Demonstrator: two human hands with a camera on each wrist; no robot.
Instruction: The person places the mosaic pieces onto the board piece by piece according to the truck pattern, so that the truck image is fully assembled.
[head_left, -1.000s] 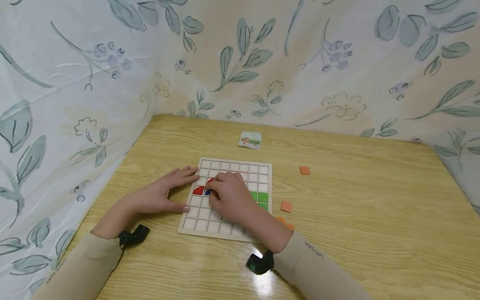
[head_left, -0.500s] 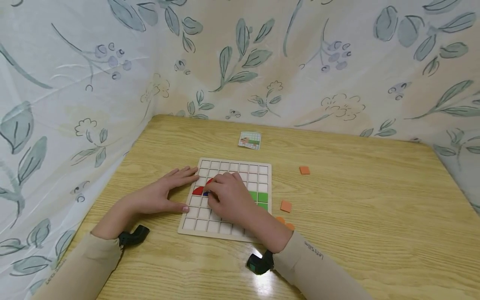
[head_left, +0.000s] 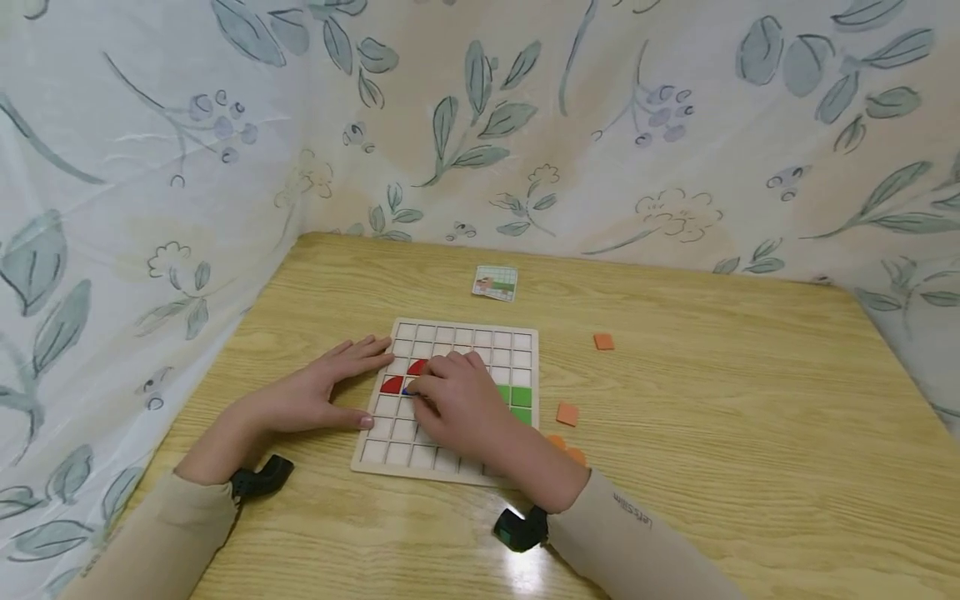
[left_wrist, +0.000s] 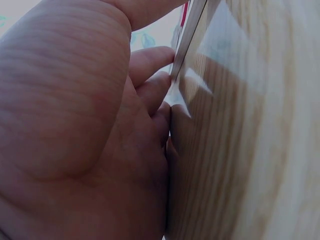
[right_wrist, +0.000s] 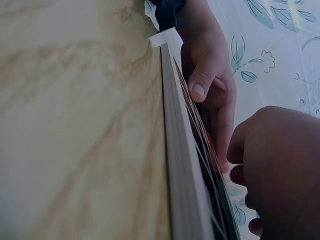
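Observation:
A wooden grid board (head_left: 375, 457) lies on the table. Red quarter-round tiles (head_left: 392, 384) and green square tiles (head_left: 521, 396) sit in some of its cells. My left hand (head_left: 318, 387) rests at the board's left edge, fingers extended and thumb at the rim; the left wrist view shows this hand (left_wrist: 85, 115) low along the table. Over the middle of the board, my right hand (head_left: 461, 400) has curled fingers and pinches a small blue tile (head_left: 407, 391) in the cell beside the lower red one. Most of the blue tile is hidden beneath the fingertips.
Two orange square tiles (head_left: 567, 414) lie right of the board, and orange rounded pieces (head_left: 575, 456) sit near its lower right corner, partly behind my right forearm. A small picture card (head_left: 495, 283) lies beyond the board. Patterned fabric (head_left: 480, 125) hangs behind the table.
The blue tile, more visible and seemingly tilted earlier, is now mostly covered by my right fingertips. My left hand keeps its place. The whole view has shifted slightly.

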